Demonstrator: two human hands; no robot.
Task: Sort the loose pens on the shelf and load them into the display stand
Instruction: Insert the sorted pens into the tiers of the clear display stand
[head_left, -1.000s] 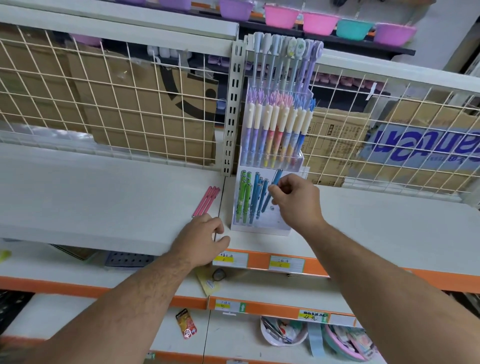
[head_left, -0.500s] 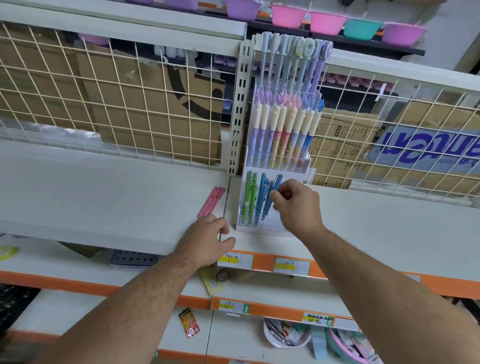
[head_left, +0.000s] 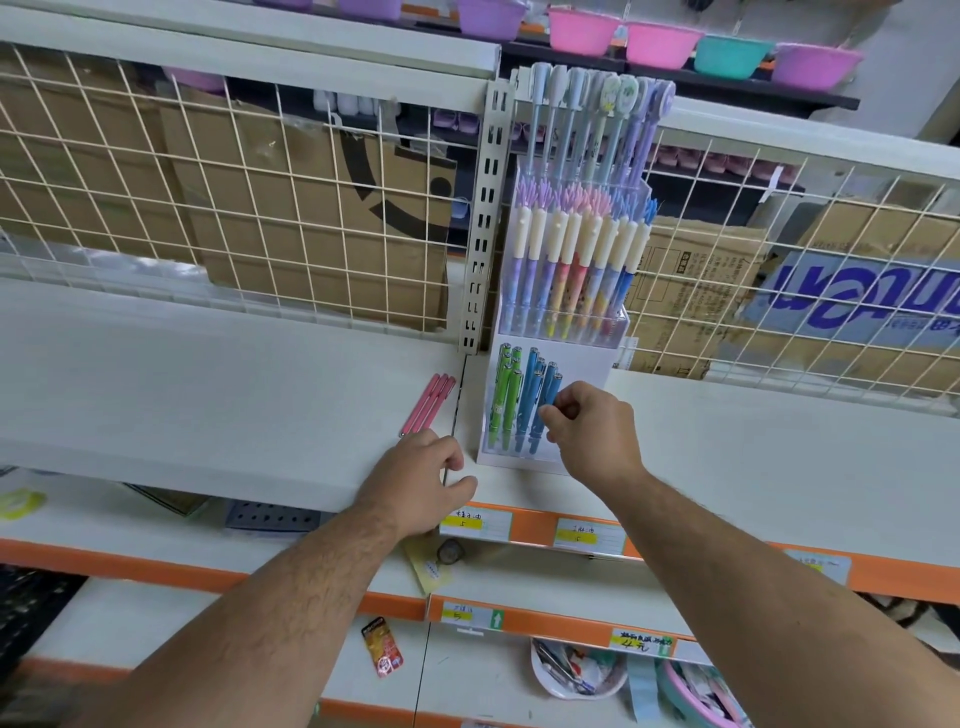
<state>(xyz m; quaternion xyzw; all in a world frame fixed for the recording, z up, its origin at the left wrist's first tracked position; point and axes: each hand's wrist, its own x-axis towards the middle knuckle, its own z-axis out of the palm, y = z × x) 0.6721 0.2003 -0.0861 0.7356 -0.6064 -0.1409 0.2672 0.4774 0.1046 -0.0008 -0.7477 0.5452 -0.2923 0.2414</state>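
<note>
A white tiered display stand (head_left: 582, 364) stands on the white shelf (head_left: 208, 395). Its upper tiers hold pastel pens; its bottom tier holds green pens (head_left: 503, 397) and blue pens (head_left: 535, 400). My right hand (head_left: 592, 431) pinches the rightmost blue pen (head_left: 549, 397), which stands in the bottom tier. Three loose pink pens (head_left: 428, 405) lie side by side on the shelf just left of the stand. My left hand (head_left: 421, 480) rests on the shelf's front edge, below the pink pens, fingers loosely curled and holding nothing.
A wire mesh backing (head_left: 234, 208) with cardboard boxes behind it closes the rear. A slotted upright post (head_left: 483, 228) stands beside the stand. Orange-edged lower shelves (head_left: 519, 613) carry price labels, small packets and bowls of items. Coloured plastic bowls (head_left: 660, 44) sit up top.
My right hand has lowered the blue pen from a tilt into the bottom tier beside the other blue pens. My left hand has stayed at the shelf edge.
</note>
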